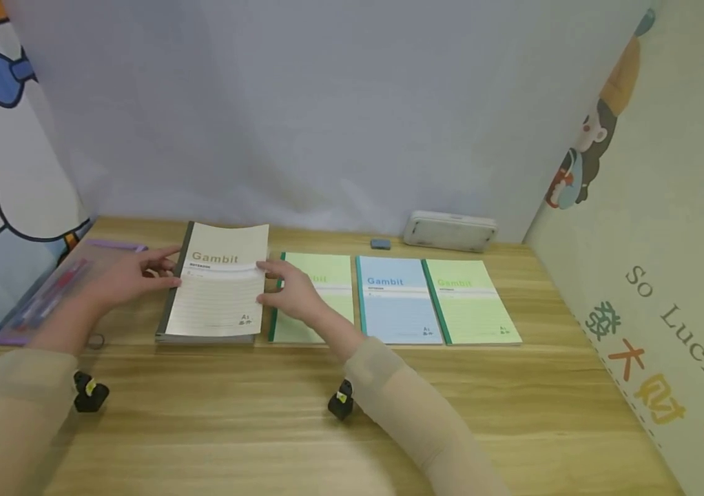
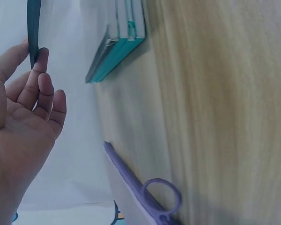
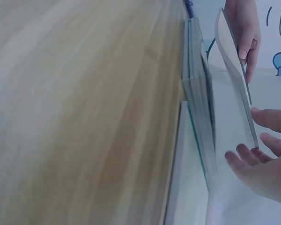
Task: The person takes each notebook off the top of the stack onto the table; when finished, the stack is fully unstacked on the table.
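Note:
Both hands hold a beige "Gambit" notebook with a dark spine, lifted above a stack of notebooks. My left hand pinches the spine side between thumb and fingers, as the left wrist view shows. At the opposite edge, my right hand grips the notebook with its thumb and fingers on either side. A gap separates the held notebook from the stack in the right wrist view. Beneath the right hand lies a green notebook, partly covered by the hand and wrist.
To the right lie a blue notebook and another green notebook in a row. Behind them are a blue eraser and a pale pencil case. A purple-edged clear pouch with a ring lies at the left. Walls border the table.

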A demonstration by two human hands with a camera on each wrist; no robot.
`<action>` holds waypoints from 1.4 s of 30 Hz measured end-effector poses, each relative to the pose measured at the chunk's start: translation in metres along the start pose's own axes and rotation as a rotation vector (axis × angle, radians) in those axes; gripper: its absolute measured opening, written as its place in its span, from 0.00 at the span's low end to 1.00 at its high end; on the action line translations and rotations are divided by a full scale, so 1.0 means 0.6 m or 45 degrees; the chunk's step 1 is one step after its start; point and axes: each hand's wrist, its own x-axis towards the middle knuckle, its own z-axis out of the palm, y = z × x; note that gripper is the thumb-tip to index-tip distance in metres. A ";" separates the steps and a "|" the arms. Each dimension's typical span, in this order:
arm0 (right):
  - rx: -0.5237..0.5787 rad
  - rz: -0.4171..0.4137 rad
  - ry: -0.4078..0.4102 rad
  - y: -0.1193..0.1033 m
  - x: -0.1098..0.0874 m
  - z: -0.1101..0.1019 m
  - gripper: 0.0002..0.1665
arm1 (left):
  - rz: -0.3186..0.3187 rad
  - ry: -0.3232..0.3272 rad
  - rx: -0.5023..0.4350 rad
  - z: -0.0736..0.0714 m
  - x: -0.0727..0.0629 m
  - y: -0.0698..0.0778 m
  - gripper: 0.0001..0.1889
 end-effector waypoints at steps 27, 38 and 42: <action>0.025 -0.250 -0.050 -0.024 -0.073 -0.035 0.44 | 0.246 -0.021 0.071 0.009 -0.092 0.063 0.45; -0.009 -0.333 -0.235 -0.014 -0.117 -0.029 0.39 | 0.280 -0.152 0.009 0.032 -0.125 0.057 0.48; -0.089 -0.308 -0.282 0.003 -0.124 -0.014 0.37 | 0.343 -0.216 -0.042 0.044 -0.135 0.048 0.48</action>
